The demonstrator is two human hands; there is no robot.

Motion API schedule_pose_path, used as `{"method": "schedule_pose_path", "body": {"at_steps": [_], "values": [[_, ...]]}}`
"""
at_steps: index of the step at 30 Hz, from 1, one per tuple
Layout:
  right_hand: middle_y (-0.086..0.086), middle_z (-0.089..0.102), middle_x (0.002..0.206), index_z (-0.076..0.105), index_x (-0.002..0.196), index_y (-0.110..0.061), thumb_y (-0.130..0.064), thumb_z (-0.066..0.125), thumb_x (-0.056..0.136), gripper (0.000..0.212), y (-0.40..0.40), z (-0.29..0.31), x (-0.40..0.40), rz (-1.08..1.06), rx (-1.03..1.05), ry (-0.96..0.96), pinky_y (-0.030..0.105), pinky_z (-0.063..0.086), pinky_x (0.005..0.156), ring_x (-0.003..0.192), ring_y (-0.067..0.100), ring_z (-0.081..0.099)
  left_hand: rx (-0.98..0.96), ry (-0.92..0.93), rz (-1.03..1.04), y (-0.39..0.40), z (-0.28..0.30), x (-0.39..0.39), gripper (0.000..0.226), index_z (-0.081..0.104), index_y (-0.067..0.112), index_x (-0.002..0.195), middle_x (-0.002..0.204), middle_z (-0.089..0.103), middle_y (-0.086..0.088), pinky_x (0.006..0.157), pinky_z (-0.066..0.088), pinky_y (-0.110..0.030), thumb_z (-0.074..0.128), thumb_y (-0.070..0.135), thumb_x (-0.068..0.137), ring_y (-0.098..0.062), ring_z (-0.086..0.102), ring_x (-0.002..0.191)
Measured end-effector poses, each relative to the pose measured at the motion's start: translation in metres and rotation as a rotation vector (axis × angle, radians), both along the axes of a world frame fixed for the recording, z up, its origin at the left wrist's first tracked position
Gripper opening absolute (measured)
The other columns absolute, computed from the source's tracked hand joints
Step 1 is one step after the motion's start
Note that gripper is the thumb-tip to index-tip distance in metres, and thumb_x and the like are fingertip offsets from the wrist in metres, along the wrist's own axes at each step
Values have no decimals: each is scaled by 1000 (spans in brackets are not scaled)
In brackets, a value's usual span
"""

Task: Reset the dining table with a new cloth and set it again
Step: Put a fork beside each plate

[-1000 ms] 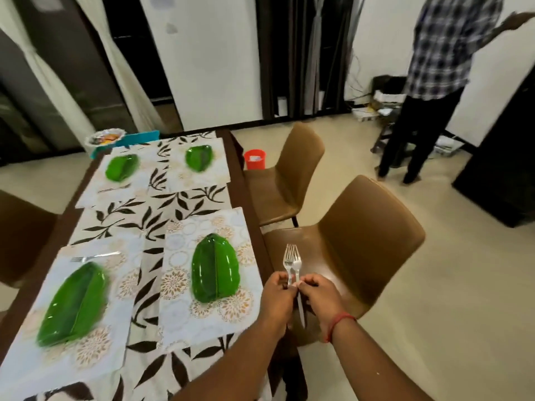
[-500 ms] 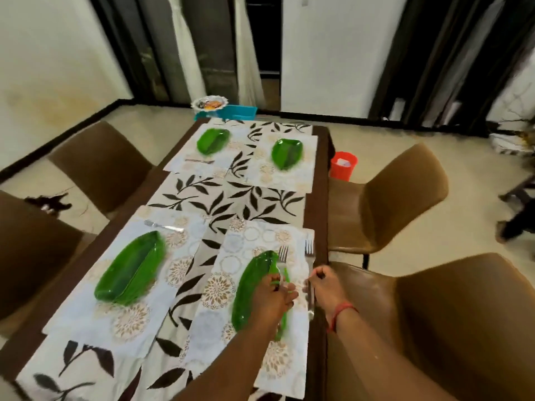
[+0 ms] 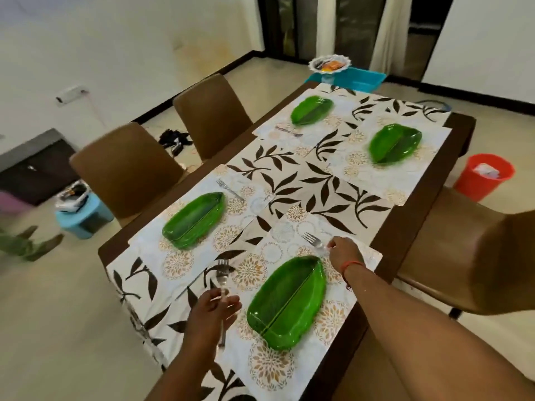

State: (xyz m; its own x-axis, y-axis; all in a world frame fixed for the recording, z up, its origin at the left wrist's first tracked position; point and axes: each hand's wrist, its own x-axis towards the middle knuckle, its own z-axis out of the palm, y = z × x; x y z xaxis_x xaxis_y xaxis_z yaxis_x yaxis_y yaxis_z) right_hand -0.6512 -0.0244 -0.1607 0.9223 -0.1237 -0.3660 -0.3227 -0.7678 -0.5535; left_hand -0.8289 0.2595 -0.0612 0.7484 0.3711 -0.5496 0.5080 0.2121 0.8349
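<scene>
On leaf-print cloth (image 3: 292, 180) | four green plates (image 3: 194, 219) | hands (image 3: 212, 309) apart, each pinching a fork (image 3: 223, 274)

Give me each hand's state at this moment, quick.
Left hand: fingers curled round the handle of a fork, beside the nearest green plate.
Right hand: pinching the handle of a second fork beyond that plate.

Table (image 3: 428, 180) w/ leaf-print cloth (image 3: 289, 180)
</scene>
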Motion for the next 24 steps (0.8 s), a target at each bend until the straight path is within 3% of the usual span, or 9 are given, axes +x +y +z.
{"method": "schedule_pose_path", "body": {"at_steps": [3, 7, 11, 15, 18, 21, 24], "values": [[13, 60, 115, 67, 103, -16, -11, 52, 90, 21, 7, -11, 8, 98, -44, -15, 35, 47, 90, 105, 32, 58, 26, 17, 88, 6, 2, -20, 11, 57, 8, 107, 104, 70, -23, 97, 48, -51, 51, 2, 100, -38, 68, 99], [10, 60, 116, 65, 109, -21, -18, 48, 93, 23, 15, -14, 8, 133, -159, -66, 38, 48, 90, 108, 31, 54, 63, 28, 134, 4, 1, -33, 15, 55, 4, 115, 104, 71, -23, 96, 51, -53, 53, 5, 100, -38, 70, 98], [8, 53, 123, 59, 118, -19, -24, 47, 95, 26, 12, -6, -4, 104, -230, -107, 45, 46, 93, 116, 32, 48, 72, 27, 96, -11, 7, -27, 13, 56, 4, 113, 103, 71, -23, 95, 52, -51, 51, 4, 102, -38, 70, 98], [7, 54, 119, 58, 117, -17, -25, 49, 95, 25, 12, 4, -45, 96, -237, -260, 42, 48, 88, 110, 29, 51, 45, 9, 12, -36, 11, -20, 10, 56, 4, 109, 99, 74, -21, 91, 54, -44, 52, 2, 101, -33, 72, 96], [3, 56, 102, 58, 100, -19, -25, 49, 98, 11, 21, 17, -94, 108, 55, -302, 35, 45, 79, 95, 24, 54, 34, 10, -108, -61, 16, -17, 13, 58, 6, 110, 97, 76, -17, 83, 55, -40, 57, 1, 97, -28, 72, 96], [-2, 57, 84, 54, 89, -21, -30, 50, 100, 15, 26, 36, -154, 75, 323, -181, 34, 43, 70, 76, 15, 54, 72, -20, -306, -92, 19, -18, 27, 67, 17, 107, 97, 76, -10, 88, 56, -46, 71, 21, 81, -28, 72, 94], [1, 62, 79, 60, 88, -15, -26, 51, 101, 20, 28, 60, -218, -57, 577, -152, 31, 50, 70, 69, 9, 56, 95, -75, -478, -124, 19, -34, 12, 71, 21, 95, 95, 75, -12, 88, 57, -53, 69, 23, 83, -32, 71, 91]]}}
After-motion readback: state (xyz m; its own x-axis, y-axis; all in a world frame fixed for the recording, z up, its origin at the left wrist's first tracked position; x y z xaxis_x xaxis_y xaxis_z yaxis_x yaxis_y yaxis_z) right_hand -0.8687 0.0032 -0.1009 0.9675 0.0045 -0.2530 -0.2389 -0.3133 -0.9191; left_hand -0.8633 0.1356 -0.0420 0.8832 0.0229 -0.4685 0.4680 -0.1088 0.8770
